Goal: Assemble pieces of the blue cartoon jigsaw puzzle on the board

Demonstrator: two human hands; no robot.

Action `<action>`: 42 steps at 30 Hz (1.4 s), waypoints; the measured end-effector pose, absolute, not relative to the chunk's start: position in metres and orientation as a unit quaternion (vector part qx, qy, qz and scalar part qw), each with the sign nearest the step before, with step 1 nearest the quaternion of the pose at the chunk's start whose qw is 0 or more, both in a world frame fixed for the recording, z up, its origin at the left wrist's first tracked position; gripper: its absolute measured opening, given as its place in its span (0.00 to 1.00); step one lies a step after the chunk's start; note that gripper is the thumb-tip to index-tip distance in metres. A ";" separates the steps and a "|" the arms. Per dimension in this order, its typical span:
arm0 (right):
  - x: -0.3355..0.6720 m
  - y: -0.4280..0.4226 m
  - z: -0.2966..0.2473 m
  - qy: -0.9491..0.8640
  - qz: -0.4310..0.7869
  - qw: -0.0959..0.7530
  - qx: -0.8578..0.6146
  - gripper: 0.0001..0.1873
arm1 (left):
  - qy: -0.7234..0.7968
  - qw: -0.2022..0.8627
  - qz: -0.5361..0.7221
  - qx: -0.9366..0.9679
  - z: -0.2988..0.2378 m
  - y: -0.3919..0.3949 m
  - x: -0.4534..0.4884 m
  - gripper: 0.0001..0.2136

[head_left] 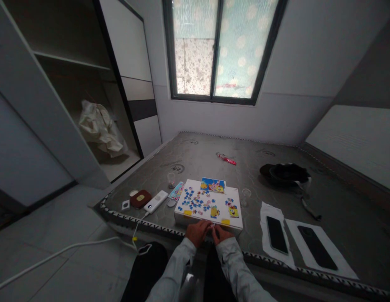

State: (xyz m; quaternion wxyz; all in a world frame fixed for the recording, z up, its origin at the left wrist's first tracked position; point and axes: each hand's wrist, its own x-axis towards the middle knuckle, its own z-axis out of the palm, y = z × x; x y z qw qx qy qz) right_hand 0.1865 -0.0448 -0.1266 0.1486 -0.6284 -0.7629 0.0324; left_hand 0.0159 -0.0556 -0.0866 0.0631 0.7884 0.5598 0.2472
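A white box (190,184) lies on the mattress before me, with many loose blue and coloured jigsaw pieces (195,201) spread over its top. Two joined patches of puzzle, a yellow one (215,211) and a yellow cartoon face (233,211), lie near its front right. At the back edge rests a blue picture card (213,185). My left hand (198,232) and my right hand (221,233) meet at the box's front edge, fingertips pinched close together. Something small and pale may be between them, too small to name.
Left of the box are a white power strip (156,202), a brown case (140,199), a clear cup (171,180) and a round lid (171,203). To the right are another clear cup (245,196), two phones (277,235) on white sheets and a dark cap (285,174). A red strip (227,159) lies behind.
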 end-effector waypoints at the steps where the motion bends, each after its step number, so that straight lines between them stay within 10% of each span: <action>1: 0.187 -0.045 -0.125 -0.763 0.040 0.149 -0.627 0.20 | 0.561 0.061 0.246 0.788 -0.087 -0.056 0.016 0.14; 42: 0.184 -0.045 -0.123 -0.756 0.024 0.153 -0.635 0.18 | 0.694 0.041 0.326 0.641 -0.080 -0.054 0.019 0.14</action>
